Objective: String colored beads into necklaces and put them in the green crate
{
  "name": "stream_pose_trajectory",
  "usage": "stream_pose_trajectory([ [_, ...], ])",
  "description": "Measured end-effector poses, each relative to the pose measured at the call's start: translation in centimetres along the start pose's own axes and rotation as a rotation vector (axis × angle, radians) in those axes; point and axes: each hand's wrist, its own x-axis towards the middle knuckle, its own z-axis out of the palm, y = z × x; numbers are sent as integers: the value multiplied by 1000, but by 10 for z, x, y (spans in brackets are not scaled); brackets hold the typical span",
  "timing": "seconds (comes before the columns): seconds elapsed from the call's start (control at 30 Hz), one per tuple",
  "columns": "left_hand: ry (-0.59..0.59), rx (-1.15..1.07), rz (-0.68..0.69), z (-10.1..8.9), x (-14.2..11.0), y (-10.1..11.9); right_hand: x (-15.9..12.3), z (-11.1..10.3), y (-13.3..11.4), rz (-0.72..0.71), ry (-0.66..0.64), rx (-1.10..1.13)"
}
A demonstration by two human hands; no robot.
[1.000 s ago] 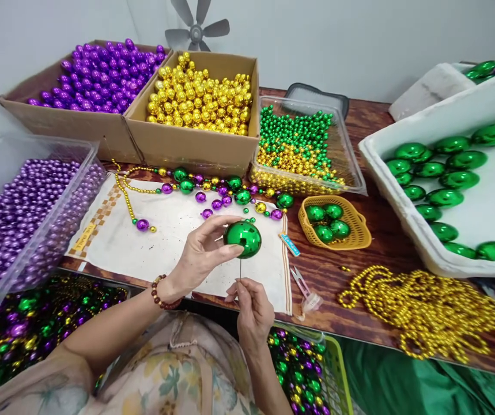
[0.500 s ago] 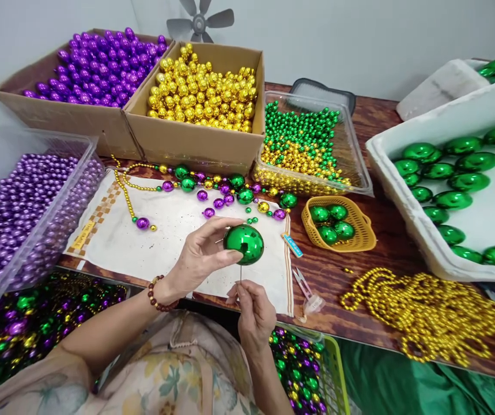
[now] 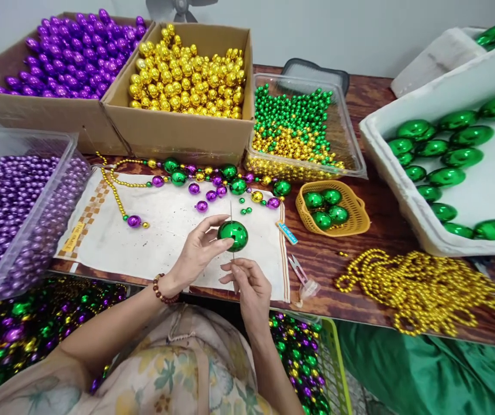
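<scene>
My left hand [image 3: 197,249] grips a large shiny green bead [image 3: 235,236] between thumb and fingers, above the white cloth [image 3: 161,242]. A long thin needle [image 3: 231,211] runs through the bead, sticking out at its top and bottom. Just below, my right hand [image 3: 249,282] pinches the needle's lower end with thumb and forefinger, the other fingers loosely bent. Beyond the hands a strand of green, gold and purple beads [image 3: 178,178] lies along the cloth's far edge. Loose purple beads [image 3: 201,206] and small green beads [image 3: 246,211] rest near it.
Cardboard boxes hold purple beads [image 3: 83,52] and gold beads [image 3: 186,72]. A clear tub [image 3: 355,155] has small green and gold beads. To the right are a yellow basket [image 3: 351,222], thread snips [image 3: 298,268], gold bead strings [image 3: 420,291] and a foam box [image 3: 403,210] with green beads.
The needle now pokes out well above the green bead, and less shows below it. My right hand has come up closer to the bead. The camera view has shifted slightly.
</scene>
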Motion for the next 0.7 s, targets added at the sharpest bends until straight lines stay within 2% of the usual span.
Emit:
stream_pose_trajectory([
  [0.07,-16,43,-45,3,1,-6,2,-2,4,55,73,46],
  [0.17,-91,118,-63,11,0,-16,5,-4,11,61,172,57],
  [0.33,-211,238,-52,10,4,-27,10,-14,21,81,246,68],
  [0.43,-185,408,-15,-6,16,-30,13,-24,24,67,283,56],
  [0.6,42,855,223,-55,48,-29,19,-37,30,46,276,-8],
  [0.7,69,1022,228,-79,62,-29,20,-35,35,37,237,-58],
])
